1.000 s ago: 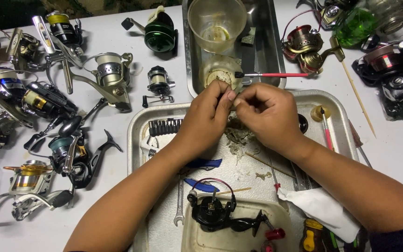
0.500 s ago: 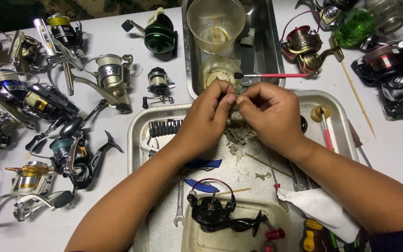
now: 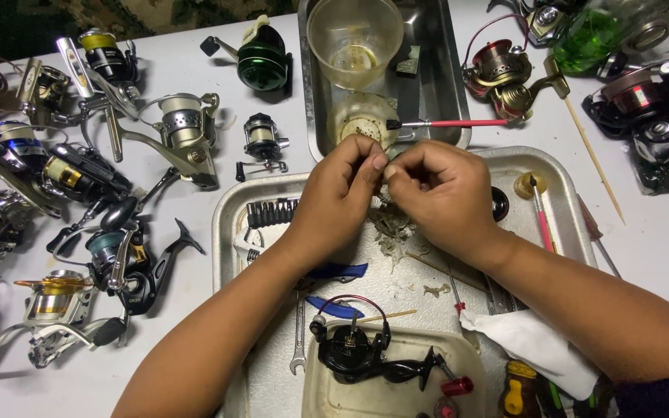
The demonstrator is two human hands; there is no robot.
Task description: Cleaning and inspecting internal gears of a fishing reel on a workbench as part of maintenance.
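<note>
At the bottom centre of the frame a black spinning reel body (image 3: 365, 358), partly stripped, lies in a shallow cream tray (image 3: 327, 391); beside it at lower right are a white tissue (image 3: 540, 348) and a yellow-handled tool (image 3: 519, 393). So the reel looks opened up and not yet put back together.

In the middle, over the metal tray (image 3: 230, 232), the left hand (image 3: 338, 193) and right hand (image 3: 443, 190) meet fingertip to fingertip, both pinched narrow on a small part too tiny and hidden to name. Under them lie grey scraps (image 3: 392, 228), and left of them a black row of driver bits (image 3: 272, 211).

Further up, a red-handled brush (image 3: 458, 123) rests across a steel basin (image 3: 447, 77) holding a clear plastic cup (image 3: 354, 39).

Assembled reels crowd the left side; one at upper left has a yellow-banded spool (image 3: 96, 42). A green bottle (image 3: 590, 35) stands at upper right.
</note>
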